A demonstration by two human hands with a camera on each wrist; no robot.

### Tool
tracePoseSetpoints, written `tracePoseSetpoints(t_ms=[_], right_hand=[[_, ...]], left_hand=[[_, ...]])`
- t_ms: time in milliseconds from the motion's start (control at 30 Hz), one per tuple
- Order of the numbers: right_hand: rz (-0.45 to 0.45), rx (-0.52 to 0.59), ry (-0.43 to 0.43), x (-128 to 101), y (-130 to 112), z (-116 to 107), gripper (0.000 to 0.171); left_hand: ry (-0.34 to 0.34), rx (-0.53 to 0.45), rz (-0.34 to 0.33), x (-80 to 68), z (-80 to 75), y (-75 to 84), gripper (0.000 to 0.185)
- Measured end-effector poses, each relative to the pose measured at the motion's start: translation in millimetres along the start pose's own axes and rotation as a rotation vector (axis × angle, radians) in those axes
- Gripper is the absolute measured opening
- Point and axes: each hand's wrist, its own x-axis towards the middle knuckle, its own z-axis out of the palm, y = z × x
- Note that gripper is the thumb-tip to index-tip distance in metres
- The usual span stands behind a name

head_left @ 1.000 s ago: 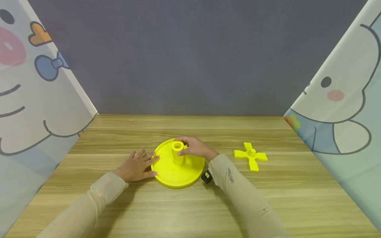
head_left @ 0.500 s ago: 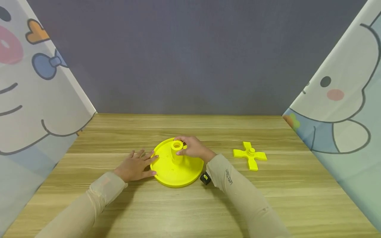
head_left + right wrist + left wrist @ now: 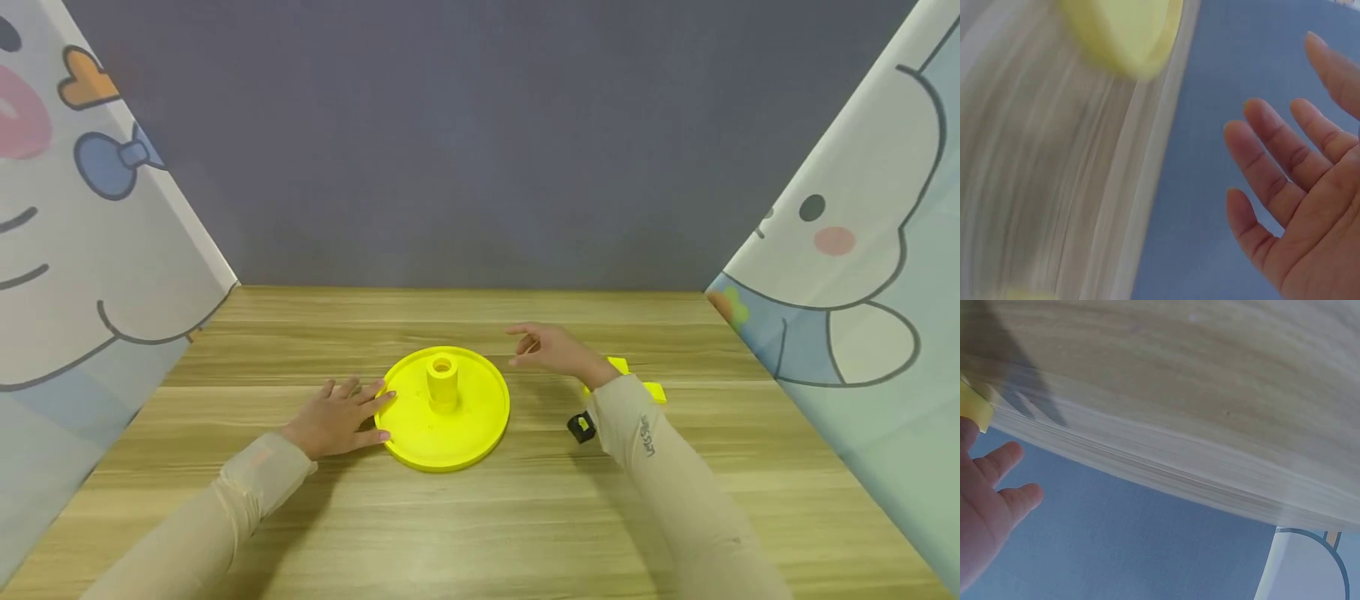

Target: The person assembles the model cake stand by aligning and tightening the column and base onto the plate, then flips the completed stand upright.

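Observation:
A round yellow base (image 3: 472, 433) with a raised rim lies on the table in the head view. From its middle rises an upright hollow yellow post (image 3: 443, 385). My left hand (image 3: 333, 419) is spread, its fingertips resting on the base's left rim. Off to the right of the base, my right hand (image 3: 553, 348) hovers with nothing in it; its fingers look relaxed in the right wrist view. Behind the right wrist lies a flat yellow cross-shaped piece (image 3: 654, 392) with wide arms, mostly covered by the forearm.
A small black block-like device (image 3: 581, 427) shows at the right wrist's underside. Wood-grained table (image 3: 450, 533) extends around the base. A dark grey panel (image 3: 480, 150) stands at the back, with cartoon-printed cloths (image 3: 862, 333) on both sides.
My right hand has let go of the post and moved right, away from the base, over toward the cross-shaped piece. My left hand has stayed on the rim.

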Motion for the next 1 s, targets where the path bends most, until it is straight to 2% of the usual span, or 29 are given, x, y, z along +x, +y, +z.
tracePoseSetpoints(t_ms=[233, 500, 767, 1000], right_hand=[[0.085, -0.083, 0.128, -39.7, 31.8, -37.6, 0.057], [0.135, -0.095, 0.130, -78.1, 48.5, -61.5, 0.059], [0.188, -0.136, 0.086, -106.3, 74.3, -66.3, 0.061], [0.243, -0.138, 0.130, -123.9, 83.4, -59.7, 0.063]], left_hand=[[-0.014, -0.014, -0.013, -2.6, -2.4, -0.7, 0.067], [0.002, -0.011, 0.005, -3.1, -3.5, 1.3, 0.067], [0.007, -0.016, 0.005, -2.6, -4.4, 1.5, 0.066], [0.002, -0.023, 0.007, -0.7, -2.4, 0.4, 0.065]])
